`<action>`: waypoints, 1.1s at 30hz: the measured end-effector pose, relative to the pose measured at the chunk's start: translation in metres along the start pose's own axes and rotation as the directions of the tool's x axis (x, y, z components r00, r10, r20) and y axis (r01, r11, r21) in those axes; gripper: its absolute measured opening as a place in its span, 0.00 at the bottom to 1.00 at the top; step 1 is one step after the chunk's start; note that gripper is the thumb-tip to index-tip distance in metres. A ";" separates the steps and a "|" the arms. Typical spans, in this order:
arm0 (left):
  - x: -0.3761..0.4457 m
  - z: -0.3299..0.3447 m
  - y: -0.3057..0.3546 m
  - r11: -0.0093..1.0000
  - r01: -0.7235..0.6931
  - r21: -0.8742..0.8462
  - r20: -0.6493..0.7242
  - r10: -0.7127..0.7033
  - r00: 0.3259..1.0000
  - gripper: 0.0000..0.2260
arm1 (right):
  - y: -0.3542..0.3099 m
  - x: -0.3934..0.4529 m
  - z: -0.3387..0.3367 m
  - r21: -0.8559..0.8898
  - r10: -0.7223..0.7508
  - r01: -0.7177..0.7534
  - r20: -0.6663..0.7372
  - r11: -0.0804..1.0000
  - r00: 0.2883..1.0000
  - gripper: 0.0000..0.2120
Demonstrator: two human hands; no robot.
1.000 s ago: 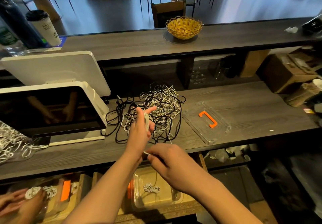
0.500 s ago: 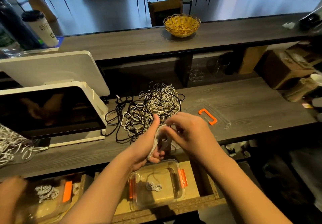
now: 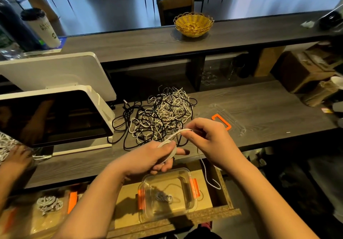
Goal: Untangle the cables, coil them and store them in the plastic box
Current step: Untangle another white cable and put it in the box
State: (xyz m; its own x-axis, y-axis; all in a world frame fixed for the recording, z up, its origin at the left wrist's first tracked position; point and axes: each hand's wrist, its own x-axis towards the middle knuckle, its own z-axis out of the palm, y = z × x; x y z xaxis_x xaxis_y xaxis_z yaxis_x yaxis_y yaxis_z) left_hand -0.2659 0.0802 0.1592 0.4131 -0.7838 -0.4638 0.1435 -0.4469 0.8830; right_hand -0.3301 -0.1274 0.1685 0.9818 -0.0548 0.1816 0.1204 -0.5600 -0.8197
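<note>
Setting was a two-level dark grey wood-grain counter (image 3: pixel 259 108) with an open hall and chairs behind it. On the upper shelf at far left stood a white paper cup with a black lid (image 3: pixel 41 26); further right sat a yellow woven basket (image 3: pixel 193 24). On the lower surface, left, stood a white-framed point-of-sale screen (image 3: pixel 53 116). At the left edge, another person's hand (image 3: pixel 17 158) rested near loose white cords.

Centre of lower surface: a tangled heap of black and white cables (image 3: pixel 163 114), not yet sorted. Just in front of it, the left hand (image 3: pixel 148 157) gripped a partly wound white cable (image 3: pixel 171 150), loops wrapped round its fingers. The right hand (image 3: pixel 209 142), close beside and slightly above, pinched the same cable where it ran up out of the coil; a free end hung down below this hand, over the drawer edge. Hands were near each other, joined by the cable.

Below the hands, in an open wooden drawer (image 3: pixel 213 212), sat a clear plastic box with orange latches (image 3: pixel 189 188), holding one small coiled cable. Right of the heap lay the clear lid with an orange clip (image 3: pixel 235 125), flat on the counter.
</note>
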 end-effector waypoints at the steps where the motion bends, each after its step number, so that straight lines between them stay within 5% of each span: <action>1: -0.001 0.000 0.001 0.996 -0.020 -0.084 -0.011 0.019 1.000 0.23 | 0.000 -0.001 0.001 0.020 0.011 -0.011 0.004 1.000 1.000 0.04; 7: 0.004 0.006 -0.002 0.908 -0.160 -0.388 -0.244 0.066 0.968 0.26 | 0.002 -0.005 0.001 0.073 0.050 -0.054 0.050 0.996 0.997 0.09; 13: 0.014 0.025 0.015 0.642 -0.315 -0.699 -0.317 0.116 0.941 0.23 | 0.010 -0.004 0.009 0.090 0.067 -0.077 0.107 0.993 0.992 0.05; 19: 0.027 0.031 0.025 0.615 -0.381 -0.690 -0.461 0.032 0.887 0.23 | 0.015 -0.001 0.005 0.171 0.081 -0.109 0.163 0.979 0.983 0.08; 28: 0.052 0.051 0.044 0.223 -0.597 -0.771 -0.600 0.063 0.798 0.22 | 0.028 -0.003 -0.008 0.296 0.077 -0.171 0.304 0.940 0.949 0.07; 33: 0.062 0.047 0.047 0.130 -0.693 -0.709 -0.698 0.011 0.716 0.22 | 0.045 -0.002 -0.019 0.403 0.123 -0.343 0.480 0.849 0.869 0.09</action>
State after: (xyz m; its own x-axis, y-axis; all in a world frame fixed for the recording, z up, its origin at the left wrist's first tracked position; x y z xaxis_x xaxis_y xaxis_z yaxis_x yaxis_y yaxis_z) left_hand -0.2757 -0.0098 0.1689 0.9251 -0.2646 -0.2723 0.3697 0.7908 0.4878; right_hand -0.3296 -0.1679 0.1417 0.9379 0.2806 -0.2038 -0.1753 -0.1236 -0.9767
